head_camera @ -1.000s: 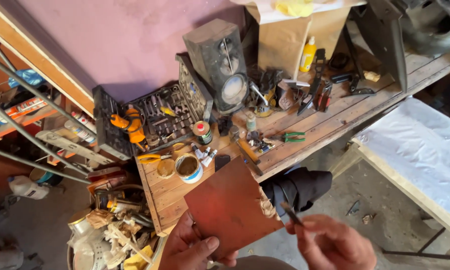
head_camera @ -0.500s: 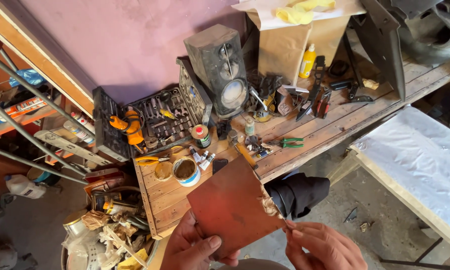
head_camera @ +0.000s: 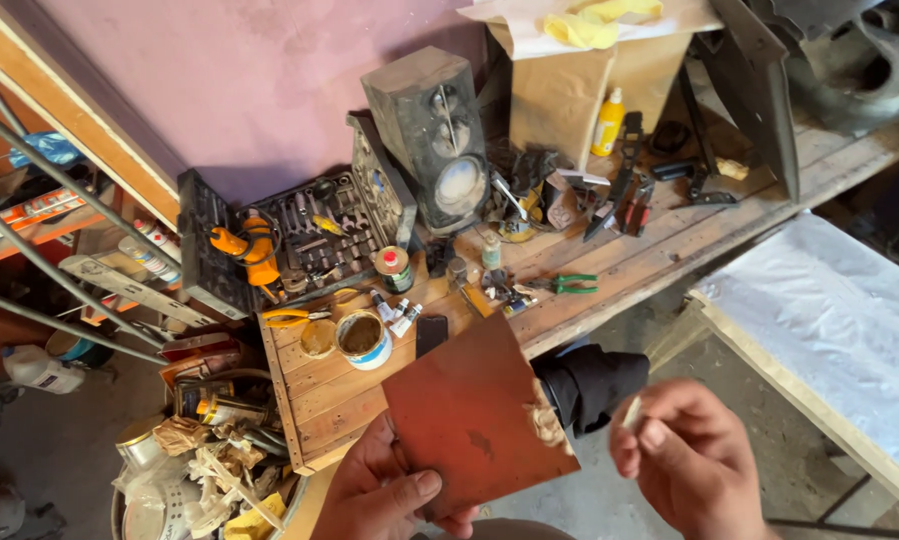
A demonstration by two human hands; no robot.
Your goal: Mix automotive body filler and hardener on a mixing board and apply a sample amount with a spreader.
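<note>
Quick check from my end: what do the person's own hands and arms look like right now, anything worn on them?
Both the left hand and the right hand are bare: no gloves, rings or watch visible. No sleeve shows; the frame edge cuts both off near the wrists. Fingernails are short.

Green pliers point(head_camera: 567, 285), open socket set point(head_camera: 315, 240) (cluttered wooden bench point(head_camera: 660, 255))

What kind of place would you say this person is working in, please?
Most likely a home workshop: a cluttered wooden workbench holds an open socket set case and green-handled pliers, while the left hand grips a reddish-brown board.
</note>
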